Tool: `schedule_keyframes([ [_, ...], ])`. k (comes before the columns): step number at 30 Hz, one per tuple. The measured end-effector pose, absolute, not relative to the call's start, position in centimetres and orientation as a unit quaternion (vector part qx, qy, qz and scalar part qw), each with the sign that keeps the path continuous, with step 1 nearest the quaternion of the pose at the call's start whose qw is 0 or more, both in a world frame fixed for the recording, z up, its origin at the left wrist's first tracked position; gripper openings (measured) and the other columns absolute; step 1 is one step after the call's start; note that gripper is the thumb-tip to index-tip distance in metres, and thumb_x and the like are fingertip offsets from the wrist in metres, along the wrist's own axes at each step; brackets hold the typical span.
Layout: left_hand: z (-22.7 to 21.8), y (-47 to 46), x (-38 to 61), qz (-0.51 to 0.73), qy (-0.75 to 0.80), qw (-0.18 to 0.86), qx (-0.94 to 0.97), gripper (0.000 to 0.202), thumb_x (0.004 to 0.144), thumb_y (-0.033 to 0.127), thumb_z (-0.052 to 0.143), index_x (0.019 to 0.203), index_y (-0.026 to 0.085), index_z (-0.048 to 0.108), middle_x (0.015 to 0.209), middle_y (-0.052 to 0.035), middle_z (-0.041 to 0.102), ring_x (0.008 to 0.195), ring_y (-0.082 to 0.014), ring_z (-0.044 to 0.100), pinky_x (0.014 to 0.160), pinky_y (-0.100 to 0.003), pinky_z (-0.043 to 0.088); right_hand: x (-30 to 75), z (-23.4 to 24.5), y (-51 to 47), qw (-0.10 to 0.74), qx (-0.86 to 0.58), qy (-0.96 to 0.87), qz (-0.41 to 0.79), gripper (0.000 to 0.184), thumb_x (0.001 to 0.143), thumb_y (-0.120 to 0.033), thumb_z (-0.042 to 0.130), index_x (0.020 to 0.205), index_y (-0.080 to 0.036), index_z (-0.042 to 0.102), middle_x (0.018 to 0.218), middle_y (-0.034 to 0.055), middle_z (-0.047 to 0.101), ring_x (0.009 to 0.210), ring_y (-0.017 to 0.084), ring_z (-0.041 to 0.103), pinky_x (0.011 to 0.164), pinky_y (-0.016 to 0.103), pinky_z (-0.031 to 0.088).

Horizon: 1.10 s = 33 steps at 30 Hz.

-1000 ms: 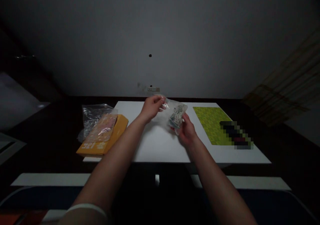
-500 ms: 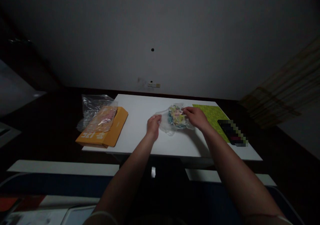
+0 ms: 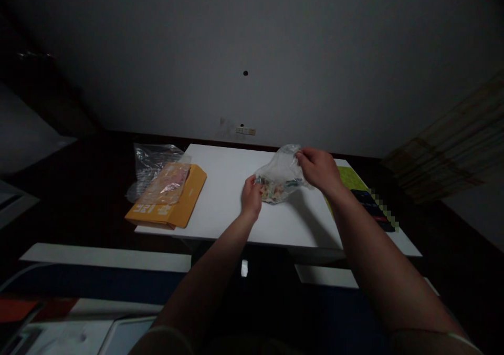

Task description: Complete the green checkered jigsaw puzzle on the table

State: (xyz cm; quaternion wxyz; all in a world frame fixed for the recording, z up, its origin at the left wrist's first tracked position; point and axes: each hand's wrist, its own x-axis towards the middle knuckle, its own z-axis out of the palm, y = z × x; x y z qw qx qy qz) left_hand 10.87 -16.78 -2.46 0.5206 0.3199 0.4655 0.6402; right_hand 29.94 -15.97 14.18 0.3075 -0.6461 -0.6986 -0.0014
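A small clear plastic bag holding mixed coloured pieces (image 3: 280,179) is being held just above the middle of the white rectangular surface (image 3: 220,202), right of frame centre. The left hand (image 3: 252,197) is pinching the bag's lower left corner, its grip closed on the plastic. The right hand (image 3: 319,168) is lifting the upper right edge, its grip likewise closed on the film, so the contents are gathering at the low end near the left hand. Judged from this posture, the step in hand is handling the bag's mouth or tipping its load; the next move would call for a firm hold at the bottom while the upper edge is worked, lest small pieces spill across the surface.

At centre left, an orange flat cardboard box (image 3: 173,208) is lying at the surface's left edge, with a crumpled transparent wrapper (image 3: 155,174) resting partly on it. At centre right, a lime-green patterned mat (image 3: 348,179) is showing behind the right forearm, beside a pixelated dark object (image 3: 376,210).

The room is dim. A plain grey wall (image 3: 252,40) is filling the upper frame, carrying a small pale outlet plate (image 3: 245,131).
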Motion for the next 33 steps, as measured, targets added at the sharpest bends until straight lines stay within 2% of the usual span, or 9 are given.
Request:
schedule_keyframes([
  [5,-2.4,-16.9,11.1,0.586,0.496,0.465,0.442,0.048,0.092,0.021,0.068,0.14,0.024,0.068,0.141,-0.0107,0.077,0.13,-0.0293,0.073,0.114,-0.042,0.056,30.8,15.2,-15.9,0.299,-0.651,-0.698,-0.003,0.037,0.106,-0.043,0.052,0.09,-0.023,0.078,0.09,0.0122,0.08,0.087,0.031,0.072,0.078,0.038,0.046],
  [12,-1.2,-16.6,11.2,0.506,0.525,0.355,0.585,0.056,0.087,0.013,0.065,0.142,0.021,0.067,0.146,-0.0142,0.074,0.141,-0.0312,0.066,0.125,-0.045,0.049,31.8,17.4,-15.3,0.247,-0.656,-0.713,-0.018,0.031,0.101,-0.041,0.058,0.085,-0.023,0.079,0.086,0.0132,0.079,0.085,0.031,0.072,0.077,0.039,0.047],
  [17,-1.3,-16.9,10.9,0.464,0.549,0.342,0.606,0.066,0.093,0.019,0.066,0.158,0.016,0.056,0.161,-0.0197,0.064,0.152,-0.0328,0.059,0.131,-0.046,0.043,34.0,19.3,-15.5,0.334,-0.664,-0.668,-0.027,0.031,0.098,-0.044,0.06,0.085,-0.023,0.079,0.078,0.0099,0.075,0.08,0.028,0.069,0.071,0.038,0.046],
  [21,-0.8,-17.0,10.4,0.471,0.549,0.311,0.617,0.078,0.093,0.031,0.077,0.165,0.016,0.05,0.17,-0.0231,0.055,0.161,-0.0377,0.049,0.136,-0.052,0.036,35.9,19.5,-15.5,0.445,-0.652,-0.613,-0.039,0.03,0.096,-0.044,0.064,0.083,-0.022,0.08,0.073,0.0058,0.072,0.075,0.025,0.069,0.07,0.037,0.05],
  [24,0.0,-16.9,10.3,0.48,0.523,0.252,0.658,0.087,0.089,0.044,0.088,0.165,0.019,0.053,0.176,-0.0245,0.048,0.167,-0.0433,0.041,0.139,-0.059,0.029,34.4,18.5,-15.0,0.547,-0.596,-0.584,-0.064,0.032,0.098,-0.041,0.061,0.102,-0.021,0.086,0.091,0.0075,0.083,0.085,0.026,0.077,0.08,0.04,0.059],
  [26,0.3,-16.8,10.5,0.45,0.501,0.215,0.707,0.085,0.085,0.052,0.093,0.16,0.026,0.062,0.18,-0.0213,0.043,0.167,-0.0471,0.038,0.138,-0.066,0.026,31.6,17.5,-14.3,0.558,-0.565,-0.605,-0.057,0.038,0.102,-0.039,0.058,0.121,-0.021,0.086,0.113,0.0107,0.087,0.1,0.028,0.081,0.091,0.043,0.063],
  [29,0.1,-16.9,10.9,0.381,0.484,0.191,0.764,0.071,0.081,0.058,0.095,0.142,0.029,0.076,0.175,-0.0189,0.051,0.161,-0.0511,0.044,0.136,-0.072,0.026,25.5,15.6,-12.4,0.471,-0.528,-0.706,-0.024,0.039,0.106,-0.034,0.056,0.131,-0.024,0.085,0.135,0.0131,0.084,0.123,0.032,0.078,0.106,0.048,0.061],
  [31,-0.5,-16.7,11.1,0.353,0.478,0.199,0.779,0.061,0.082,0.057,0.094,0.134,0.028,0.08,0.161,-0.0188,0.064,0.153,-0.0487,0.052,0.134,-0.068,0.032,20.8,14.2,-10.7,0.395,-0.474,-0.787,-0.013,0.04,0.107,-0.026,0.057,0.136,-0.027,0.084,0.148,0.0111,0.079,0.138,0.033,0.071,0.118,0.052,0.054],
  [33,-1.1,-16.3,11.2,0.354,0.484,0.219,0.77,0.056,0.082,0.05,0.094,0.133,0.03,0.081,0.15,-0.016,0.072,0.147,-0.0449,0.058,0.132,-0.062,0.038,15.9,12.7,-9.0,0.324,-0.426,-0.845,-0.009,0.043,0.108,-0.022,0.055,0.141,-0.029,0.082,0.158,0.0087,0.073,0.147,0.034,0.064,0.123,0.055,0.049],
])
